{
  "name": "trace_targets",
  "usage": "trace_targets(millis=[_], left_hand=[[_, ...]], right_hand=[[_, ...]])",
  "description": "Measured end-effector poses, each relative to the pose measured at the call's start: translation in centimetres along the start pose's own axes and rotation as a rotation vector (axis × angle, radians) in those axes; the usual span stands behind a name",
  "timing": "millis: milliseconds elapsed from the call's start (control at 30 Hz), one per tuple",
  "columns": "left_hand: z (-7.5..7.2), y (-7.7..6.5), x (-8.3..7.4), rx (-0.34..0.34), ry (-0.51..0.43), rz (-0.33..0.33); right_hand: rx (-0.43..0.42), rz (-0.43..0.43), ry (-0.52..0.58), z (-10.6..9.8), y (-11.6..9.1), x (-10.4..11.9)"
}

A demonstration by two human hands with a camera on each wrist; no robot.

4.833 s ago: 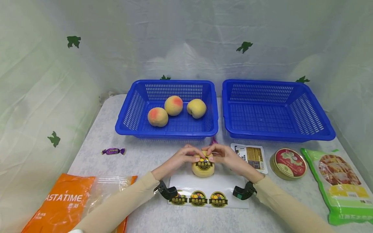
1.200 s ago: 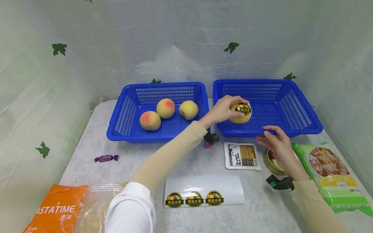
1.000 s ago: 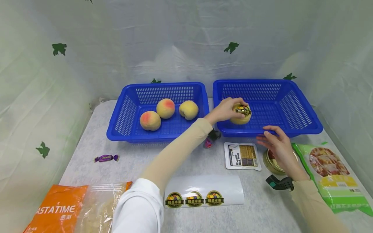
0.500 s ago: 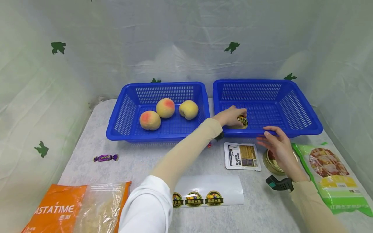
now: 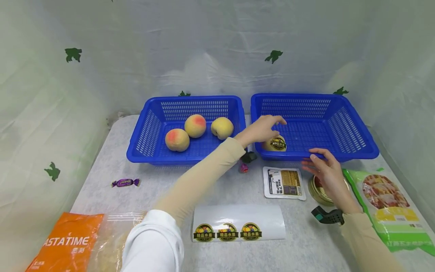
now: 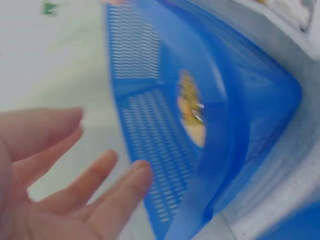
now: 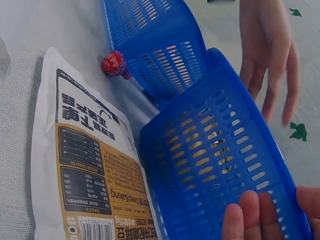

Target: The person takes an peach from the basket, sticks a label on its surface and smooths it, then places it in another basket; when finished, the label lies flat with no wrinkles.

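A yellow peach (image 5: 276, 144) with a black-and-gold fruit label lies in the front left corner of the right blue basket (image 5: 314, 154). Above and slightly behind it, my left hand (image 5: 262, 129) has its fingers spread, holding nothing; in the left wrist view the thumb and fingers stand apart. My right hand (image 5: 327, 172) is at that basket's front rim, its relaxed fingers against the outer wall in the right wrist view. On the table lies a white backing sheet (image 5: 239, 215) with three matching labels (image 5: 227, 232) along its front edge.
The left blue basket (image 5: 190, 159) holds three peaches (image 5: 195, 125). Around the table lie a purple wrapped candy (image 5: 125, 183), a red lollipop (image 5: 244, 168), a white pouch (image 5: 284, 183), a round tin (image 5: 319, 193), a green bag (image 5: 391, 207) and an orange bag (image 5: 69, 238).
My left hand has carried the labelled peach down into the right basket, let go and lifted away. My right hand has stayed by the front rim over the last second.
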State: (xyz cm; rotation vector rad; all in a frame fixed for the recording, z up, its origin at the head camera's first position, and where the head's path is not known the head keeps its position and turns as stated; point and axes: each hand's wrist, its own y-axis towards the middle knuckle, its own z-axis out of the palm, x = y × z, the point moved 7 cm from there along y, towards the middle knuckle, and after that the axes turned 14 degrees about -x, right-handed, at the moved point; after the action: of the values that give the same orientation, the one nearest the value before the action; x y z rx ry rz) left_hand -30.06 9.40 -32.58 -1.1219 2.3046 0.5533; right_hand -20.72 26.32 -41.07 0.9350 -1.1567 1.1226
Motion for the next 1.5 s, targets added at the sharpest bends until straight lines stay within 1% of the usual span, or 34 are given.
trace_targets(millis=[33, 100, 167, 233, 300, 367, 400, 467, 567, 633, 700, 767, 867, 1000, 1133, 1200, 1333, 1433, 1500], left_hand=[[-1.0, -0.5, 0.0, -0.044, -0.072, 0.004], [-3.0, -2.1, -0.1, -0.130, -0.225, 0.008], [-4.9, -3.9, 0.1, -0.202, -0.376, 0.012], [-6.5, -6.1, 0.5, -0.261, -0.507, 0.017], [-7.8, -8.4, 1.2, -0.300, -0.640, -0.006], [-8.6, -10.7, 2.3, -0.322, -0.757, -0.066], [-8.9, -11.9, 3.0, -0.336, -0.804, -0.098], [-9.3, -14.4, 4.0, -0.361, -0.874, -0.169], [-9.1, -17.8, 5.8, -0.398, -0.912, -0.257], [-8.6, -19.8, 6.9, -0.412, -0.915, -0.308], [-7.8, -21.4, 8.2, -0.420, -0.919, -0.353], [-7.0, -22.7, 9.2, -0.425, -0.920, -0.392], [-6.1, -24.0, 10.5, -0.441, -0.937, -0.440], [-5.4, -24.7, 12.0, -0.491, -0.951, -0.487], [-5.3, -24.8, 13.5, -0.560, -0.960, -0.533], [-5.3, -24.8, 14.1, -0.594, -0.965, -0.557], [-5.3, -24.6, 15.0, -0.649, -0.974, -0.578], [-5.2, -24.5, 15.4, -0.690, -0.973, -0.575], [-5.2, -24.4, 15.6, -0.724, -0.950, -0.572]], right_hand=[[0.008, 0.001, 0.003, 0.0, 0.0, 0.0], [0.020, 0.007, 0.001, 0.0, -0.1, 0.0], [0.033, 0.018, 0.001, 0.0, -0.2, 0.0], [0.048, 0.026, -0.002, 0.0, -0.3, 0.1], [0.065, 0.029, 0.007, 0.1, -0.5, 0.4], [0.089, 0.022, 0.019, 0.3, -0.8, 0.8], [0.101, 0.015, 0.023, 0.5, -0.9, 1.1], [0.138, -0.013, 0.021, 0.4, -0.5, 0.7], [0.163, -0.056, -0.028, 1.6, -0.6, 1.7], [0.178, -0.078, -0.065, 2.8, -0.6, 2.6], [0.184, -0.088, -0.092, 5.0, -1.1, 4.4], [0.210, -0.098, -0.103, 6.7, -0.9, 5.3], [0.252, -0.134, -0.160, 9.3, -0.1, 6.1], [0.318, -0.141, -0.210, 13.0, 1.5, 6.5], [0.399, -0.129, -0.219, 17.0, 2.9, 6.4], [0.441, -0.130, -0.252, 18.9, 3.5, 6.2], [0.515, -0.122, -0.310, 22.2, 4.8, 5.4], [0.529, -0.107, -0.365, 24.1, 6.0, 4.4], [0.510, -0.086, -0.401, 25.0, 6.9, 3.6]])
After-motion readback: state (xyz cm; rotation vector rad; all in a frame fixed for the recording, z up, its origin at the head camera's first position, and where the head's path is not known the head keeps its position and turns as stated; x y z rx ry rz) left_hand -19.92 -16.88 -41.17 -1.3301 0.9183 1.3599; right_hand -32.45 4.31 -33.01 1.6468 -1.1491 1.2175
